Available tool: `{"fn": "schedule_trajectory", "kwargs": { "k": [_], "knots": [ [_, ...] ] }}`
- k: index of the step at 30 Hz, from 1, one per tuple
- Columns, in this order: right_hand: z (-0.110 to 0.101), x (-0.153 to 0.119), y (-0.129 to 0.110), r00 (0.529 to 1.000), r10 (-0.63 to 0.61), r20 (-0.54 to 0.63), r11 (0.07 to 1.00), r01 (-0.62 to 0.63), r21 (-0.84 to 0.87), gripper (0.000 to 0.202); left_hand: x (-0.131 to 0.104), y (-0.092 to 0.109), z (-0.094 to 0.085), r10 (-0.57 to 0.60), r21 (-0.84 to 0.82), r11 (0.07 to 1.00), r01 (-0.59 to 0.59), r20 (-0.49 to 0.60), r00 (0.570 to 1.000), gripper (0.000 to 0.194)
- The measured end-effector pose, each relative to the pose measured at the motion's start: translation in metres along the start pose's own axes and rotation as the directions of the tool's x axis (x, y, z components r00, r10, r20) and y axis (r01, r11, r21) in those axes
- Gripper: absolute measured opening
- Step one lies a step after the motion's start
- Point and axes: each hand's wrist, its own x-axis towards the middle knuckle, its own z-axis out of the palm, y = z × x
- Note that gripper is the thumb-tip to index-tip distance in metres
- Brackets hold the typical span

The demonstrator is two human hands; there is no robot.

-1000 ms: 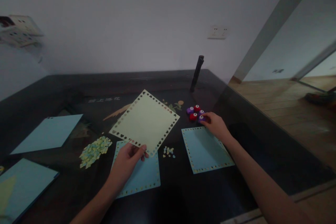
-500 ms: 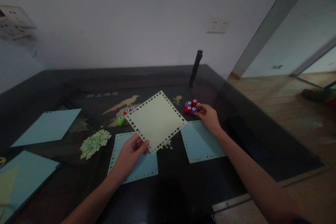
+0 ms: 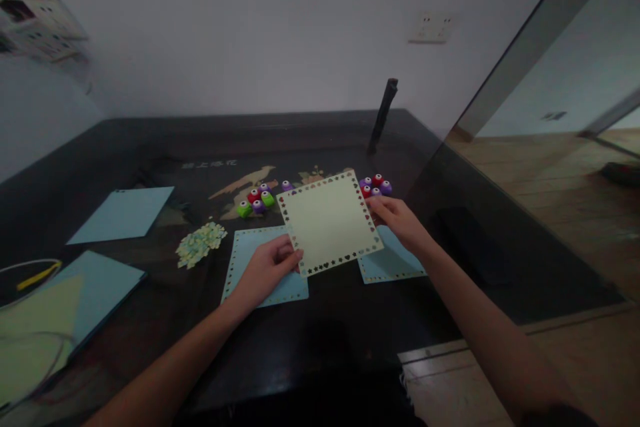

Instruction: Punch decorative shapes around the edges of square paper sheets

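A pale yellow-green square sheet [image 3: 330, 223] with small shapes punched along its edges is held above the dark table. My left hand [image 3: 270, 267] pinches its lower left corner. The fingers of my right hand [image 3: 393, 213] are closed on its right edge. Under the sheet lie two blue sheets with punched borders, one at the left [image 3: 250, 247] and one at the right [image 3: 393, 263], both partly covered. Small punches with eye-like tops stand behind: a green, red and purple group [image 3: 257, 200] at the left, a red and purple group [image 3: 376, 183] at the right.
A pile of paper bits [image 3: 200, 245] lies left of my left hand. Farther left are a blue sheet [image 3: 125, 213] and a stack of blue sheets [image 3: 105, 287]. A black upright rod [image 3: 383, 117] stands at the back; a dark flat object [image 3: 467, 243] lies at the right.
The held sheet has turned more level and moved right. My right hand has left the right-hand punches and taken the sheet's right edge. More punches show behind at the left. The view has shifted.
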Motion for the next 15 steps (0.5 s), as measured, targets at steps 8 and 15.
{"fn": "schedule_trajectory", "kwargs": {
  "k": [8,15],
  "knots": [
    [0.010,-0.004,-0.002,0.998,0.069,0.006,0.991,-0.069,0.118,0.028,-0.002,0.005,0.004,0.053,0.090,0.995,-0.042,-0.122,0.991,0.016],
    [-0.009,-0.005,-0.008,0.991,0.029,-0.129,0.991,-0.011,0.136,0.023,0.013,0.027,0.015,0.276,0.296,0.933,-0.205,-0.224,0.935,0.014]
  ]
}}
